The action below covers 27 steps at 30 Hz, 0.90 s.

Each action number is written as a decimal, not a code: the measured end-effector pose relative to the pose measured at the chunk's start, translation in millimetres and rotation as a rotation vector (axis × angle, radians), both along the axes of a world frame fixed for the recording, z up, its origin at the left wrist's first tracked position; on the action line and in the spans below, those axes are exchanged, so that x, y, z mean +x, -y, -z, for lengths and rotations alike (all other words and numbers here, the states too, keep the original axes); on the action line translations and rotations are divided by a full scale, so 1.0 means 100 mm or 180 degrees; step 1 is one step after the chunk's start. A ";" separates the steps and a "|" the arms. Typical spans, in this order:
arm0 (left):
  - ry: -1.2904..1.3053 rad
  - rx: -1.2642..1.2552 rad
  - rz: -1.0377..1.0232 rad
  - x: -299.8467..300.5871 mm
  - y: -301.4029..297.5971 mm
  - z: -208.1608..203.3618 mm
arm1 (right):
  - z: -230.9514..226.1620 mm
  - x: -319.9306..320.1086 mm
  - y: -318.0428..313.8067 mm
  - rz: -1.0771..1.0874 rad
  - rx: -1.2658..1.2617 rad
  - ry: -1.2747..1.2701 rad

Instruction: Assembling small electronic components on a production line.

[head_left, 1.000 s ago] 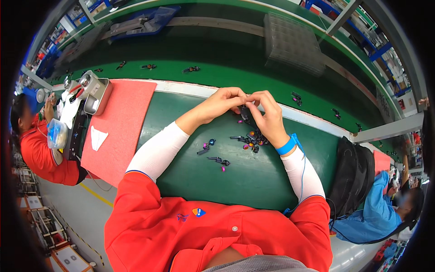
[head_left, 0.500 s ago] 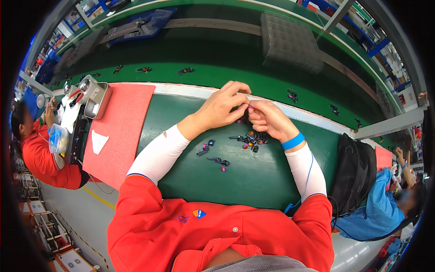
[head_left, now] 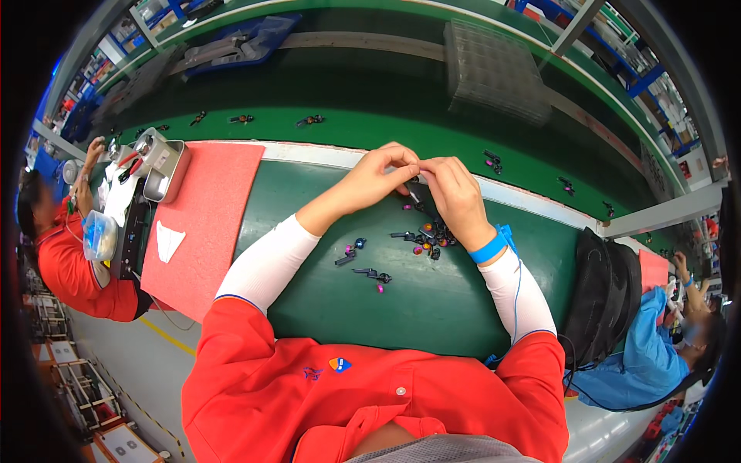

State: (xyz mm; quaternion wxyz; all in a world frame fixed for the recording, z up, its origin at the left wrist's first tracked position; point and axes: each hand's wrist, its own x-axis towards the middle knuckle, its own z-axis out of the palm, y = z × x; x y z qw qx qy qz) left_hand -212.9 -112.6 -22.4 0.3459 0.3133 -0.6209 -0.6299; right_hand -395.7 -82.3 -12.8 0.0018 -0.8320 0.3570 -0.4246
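Desk, green-topped, is lying beneath your forearms, a black bag resting at its right end. Your left hand and right hand are meeting near its far edge, beyond a pile of black components, fingers pinched narrow, holding a slim black part.

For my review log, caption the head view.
Left hand and right hand meet at a small dark part, green worktop below.
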 end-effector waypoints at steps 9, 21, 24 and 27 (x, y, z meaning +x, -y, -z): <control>-0.0253 0.0068 -0.0411 -0.04 0.01 0.04 | 0.11 0.03 0.01 0.0127 0.1826 0.1733; -0.0840 0.1345 0.0194 -0.01 0.03 0.12 | 0.09 0.03 -0.02 0.0506 0.1045 0.1094; -0.0768 0.1255 0.0146 -0.03 0.02 0.11 | 0.03 0.08 -0.04 0.0551 0.1541 0.1617; -0.0665 0.1064 -0.0054 -0.06 -0.01 0.09 | 0.01 0.04 -0.04 0.0674 0.1528 0.1439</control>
